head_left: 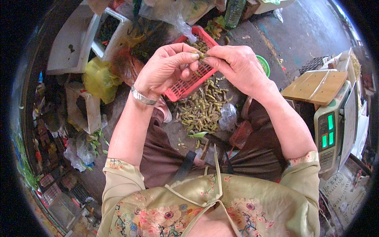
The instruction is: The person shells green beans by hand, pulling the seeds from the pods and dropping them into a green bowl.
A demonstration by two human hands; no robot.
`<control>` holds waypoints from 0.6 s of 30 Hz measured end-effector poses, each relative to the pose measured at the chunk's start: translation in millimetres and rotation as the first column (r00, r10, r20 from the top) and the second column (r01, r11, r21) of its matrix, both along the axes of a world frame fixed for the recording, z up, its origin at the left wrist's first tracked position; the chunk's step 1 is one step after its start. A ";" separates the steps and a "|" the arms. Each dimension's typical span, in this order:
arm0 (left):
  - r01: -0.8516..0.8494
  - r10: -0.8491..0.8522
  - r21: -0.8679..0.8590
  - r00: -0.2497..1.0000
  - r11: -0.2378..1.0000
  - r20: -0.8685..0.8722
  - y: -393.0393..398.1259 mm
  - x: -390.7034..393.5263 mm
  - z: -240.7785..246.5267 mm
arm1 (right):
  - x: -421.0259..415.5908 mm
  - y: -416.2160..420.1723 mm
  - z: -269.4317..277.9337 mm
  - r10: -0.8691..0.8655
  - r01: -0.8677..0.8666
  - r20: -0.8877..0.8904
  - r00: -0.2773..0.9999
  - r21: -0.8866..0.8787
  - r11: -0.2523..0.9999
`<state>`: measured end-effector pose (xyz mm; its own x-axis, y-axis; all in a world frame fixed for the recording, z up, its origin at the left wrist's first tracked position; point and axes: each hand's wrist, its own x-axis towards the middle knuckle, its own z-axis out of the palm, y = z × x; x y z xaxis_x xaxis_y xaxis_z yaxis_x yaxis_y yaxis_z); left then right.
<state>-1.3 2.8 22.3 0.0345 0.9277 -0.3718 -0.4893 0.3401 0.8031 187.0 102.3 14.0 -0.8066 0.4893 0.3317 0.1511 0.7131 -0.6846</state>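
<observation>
Between the fingertips of both hands is a small greenish-brown bean pod (202, 55). My left hand (167, 63), with a silver bracelet at its wrist, pinches one end between thumb and forefinger. The other end is in the pinch of my right hand (238, 63). Below them stands a red plastic slatted basket (172, 94), partly hidden by the hands, with more pods visible at its far end. On the floor in front of it lies a loose heap of pods (204, 111). A green plastic bowl (267, 68) shows partly behind my right hand.
A clear plastic bag (228, 117) lies beside the heap. To the right stands a digital scale (321, 157) with lit green digits, near a wooden board (316, 86). Leftward are a yellow plastic bag (100, 78) and a white foam box (69, 50). A plastic bottle (234, 13) is at the back.
</observation>
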 end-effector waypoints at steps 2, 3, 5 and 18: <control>-0.002 0.002 0.009 0.999 1.000 -0.032 -0.1 1.8 1.8 | 0.8 1.4 1.2 0.013 -0.017 -0.033 0.999 -0.105 0.994; -0.003 0.004 0.016 0.999 1.000 -0.046 -0.2 2.4 2.2 | 0.8 1.6 1.4 0.016 -0.019 -0.023 1.000 -0.169 0.985; -0.001 0.003 0.028 0.998 1.000 -0.067 -0.1 3.6 3.0 | 0.8 1.8 1.7 0.022 -0.022 -0.004 1.000 -0.294 0.955; 0.042 -0.034 0.036 0.977 0.998 -0.213 -3.1 8.6 -2.3 | -1.0 1.1 -3.5 0.187 -0.076 0.113 0.976 -0.628 0.775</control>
<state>7.3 -0.2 20.1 -0.0059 0.9413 -0.3374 -0.2937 0.3209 0.9004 186.0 103.5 10.5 -0.8920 0.4289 -0.1426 0.2335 0.1671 -0.9579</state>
